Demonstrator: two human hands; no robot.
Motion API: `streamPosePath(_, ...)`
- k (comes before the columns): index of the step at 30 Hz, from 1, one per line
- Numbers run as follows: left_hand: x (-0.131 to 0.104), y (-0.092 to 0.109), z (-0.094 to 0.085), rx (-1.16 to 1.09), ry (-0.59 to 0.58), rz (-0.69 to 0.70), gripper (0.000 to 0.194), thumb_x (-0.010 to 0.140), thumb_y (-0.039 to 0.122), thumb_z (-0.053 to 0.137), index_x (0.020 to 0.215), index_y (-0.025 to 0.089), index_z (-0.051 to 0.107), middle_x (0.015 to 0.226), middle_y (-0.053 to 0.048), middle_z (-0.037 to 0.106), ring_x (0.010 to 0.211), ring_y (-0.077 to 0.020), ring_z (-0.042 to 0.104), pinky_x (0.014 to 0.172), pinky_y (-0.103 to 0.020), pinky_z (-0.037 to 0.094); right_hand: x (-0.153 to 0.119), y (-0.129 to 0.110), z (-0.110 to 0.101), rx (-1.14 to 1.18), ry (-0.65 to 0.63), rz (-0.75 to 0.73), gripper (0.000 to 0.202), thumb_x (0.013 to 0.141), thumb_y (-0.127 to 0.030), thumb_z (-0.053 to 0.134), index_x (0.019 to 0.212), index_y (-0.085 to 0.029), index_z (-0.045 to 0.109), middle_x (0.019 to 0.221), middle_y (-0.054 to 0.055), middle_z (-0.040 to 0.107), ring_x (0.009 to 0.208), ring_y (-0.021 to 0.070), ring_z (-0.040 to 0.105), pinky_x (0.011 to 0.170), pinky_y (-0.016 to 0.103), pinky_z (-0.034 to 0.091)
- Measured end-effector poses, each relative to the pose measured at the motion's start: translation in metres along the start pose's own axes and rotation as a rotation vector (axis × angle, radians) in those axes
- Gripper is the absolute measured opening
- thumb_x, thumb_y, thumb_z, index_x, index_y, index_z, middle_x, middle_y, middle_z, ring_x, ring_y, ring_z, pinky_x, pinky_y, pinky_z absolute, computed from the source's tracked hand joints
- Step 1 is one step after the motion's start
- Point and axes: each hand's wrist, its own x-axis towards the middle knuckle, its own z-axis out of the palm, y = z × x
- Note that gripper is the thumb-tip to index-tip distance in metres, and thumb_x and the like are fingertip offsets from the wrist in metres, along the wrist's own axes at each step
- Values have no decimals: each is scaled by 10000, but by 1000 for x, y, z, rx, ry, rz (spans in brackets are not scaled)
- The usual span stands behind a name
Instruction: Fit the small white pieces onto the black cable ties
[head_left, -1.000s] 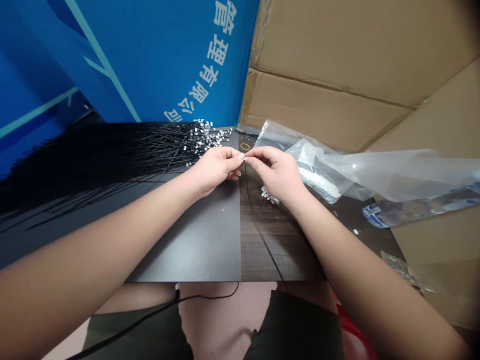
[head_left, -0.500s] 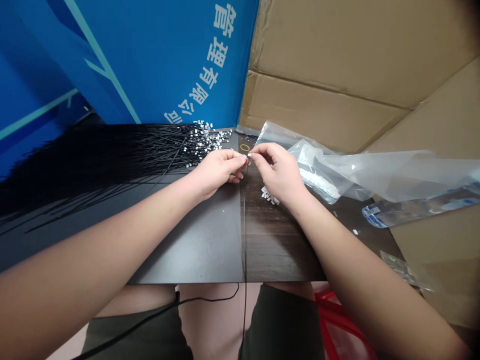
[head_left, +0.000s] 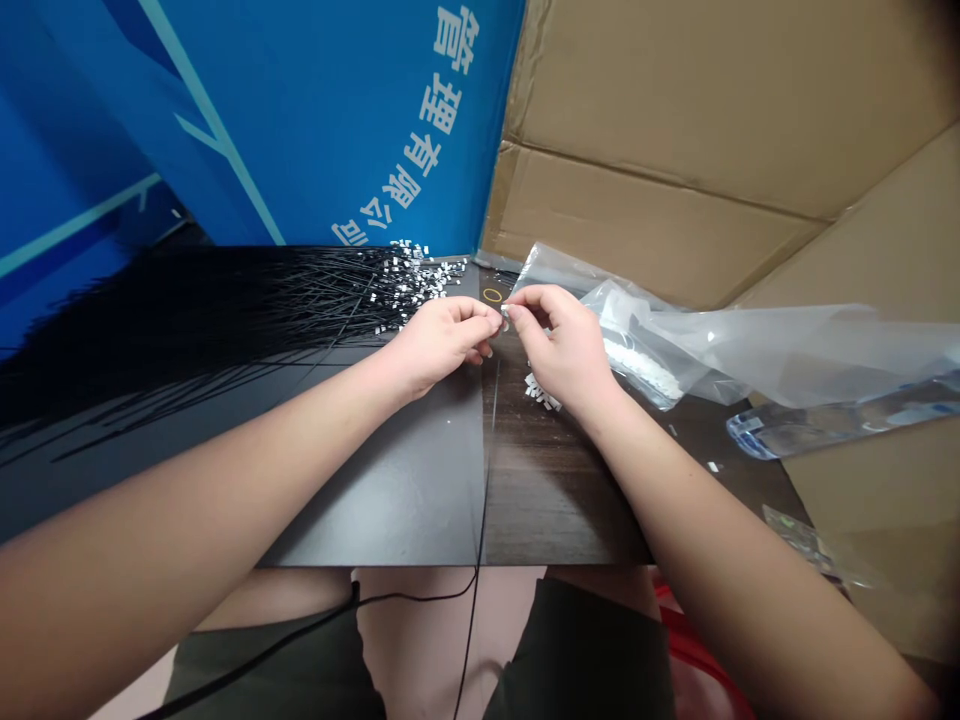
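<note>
Over the seam of the two tabletops, my left hand pinches the end of a thin black wire. That wire drops from the fingers and trails over the front edge. Facing it, my right hand is closed on a small white piece between thumb and forefinger, and the fingertips of both hands nearly meet. Fingers partly hide the piece and the wire's tip. Beside my right wrist lies a little heap of similar white pieces. To the left stretches a large bundle of black wires with white ends.
A clear plastic bag of white pieces lies at the right, among more plastic wrapping. Behind it stands a cardboard wall, with a blue printed panel at the left. A yellow ring lies beyond my hands.
Both hands have shifted very slightly to the right, and the white piece is now more covered by the fingers. The hanging wire's lower end has swung left.
</note>
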Motion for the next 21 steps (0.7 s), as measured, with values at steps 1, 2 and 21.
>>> streamPosePath(1, 0, 0, 0, 12, 4, 9, 120, 846, 262, 723, 784, 163, 696, 665, -4, 640, 597, -100, 551, 609, -251, 452, 0, 0, 0, 0, 1, -4, 109, 1018, -272, 594, 978, -238, 689, 1009, 46, 762, 910, 215, 678, 839, 388, 528)
streamPosePath(2, 0, 0, 0, 22, 8, 19, 120, 846, 262, 721, 780, 165, 696, 663, -3, 640, 596, -101, 549, 612, -253, 453, 0, -1, 0, 1, 3, -10, 110, 1019, -271, 591, 980, -238, 689, 1009, 46, 761, 908, 213, 676, 834, 384, 527)
streamPosePath(21, -1, 2, 1, -7, 2, 20, 100, 806, 238, 702, 740, 168, 677, 660, 4, 630, 598, -98, 546, 613, -253, 453, -2, -3, 1, -25, 35, -36, 89, 1008, -247, 608, 964, -243, 686, 998, 45, 763, 899, 216, 675, 825, 385, 529)
